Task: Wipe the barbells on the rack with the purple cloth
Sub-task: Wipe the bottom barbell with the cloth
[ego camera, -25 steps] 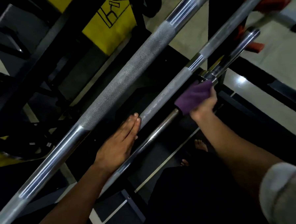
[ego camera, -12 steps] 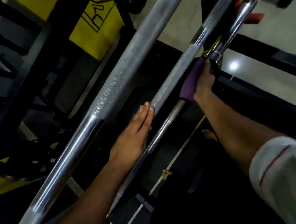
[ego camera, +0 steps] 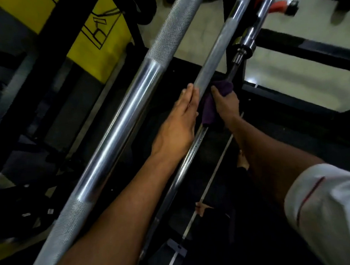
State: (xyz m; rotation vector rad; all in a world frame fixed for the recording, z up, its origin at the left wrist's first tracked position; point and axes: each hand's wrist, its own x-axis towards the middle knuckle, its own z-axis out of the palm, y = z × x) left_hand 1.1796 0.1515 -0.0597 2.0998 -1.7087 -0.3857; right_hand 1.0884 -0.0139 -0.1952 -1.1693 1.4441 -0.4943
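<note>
The purple cloth (ego camera: 210, 108) is being gripped by the right hand (ego camera: 226, 102), whose fingers are curled round it, and it is being held wrapped about the lowest barbell (ego camera: 189, 162), a thin bar running from lower left to upper right. The cloth is bunched on that bar just beside the knurled stretch of the middle barbell (ego camera: 212, 57), with a fold showing above the knuckles and a longer fold hanging below the thumb side. Beyond the cloth the thin bar is seen running up to a chrome collar and sleeve (ego camera: 252, 35).

The left hand (ego camera: 178, 126) is being laid flat along the middle barbell, fingers straight and together, their tips touching the bar where its knurling ends; nothing is being held by it. Whether the palm is pressing on the bar cannot be told.

To the left of both hands the nearest barbell (ego camera: 117, 133), the thickest in view, is being shown crossing the whole picture on the same slant, smooth and shiny in its middle and knurled at both ends.

A white sleeve (ego camera: 328, 209) with a thin red line is being worn on the right arm. Behind the bars a yellow panel (ego camera: 96, 37) with black line markings is being framed by black rack members (ego camera: 24, 65), and a pale glossy floor (ego camera: 299, 50) is being seen at upper right.
</note>
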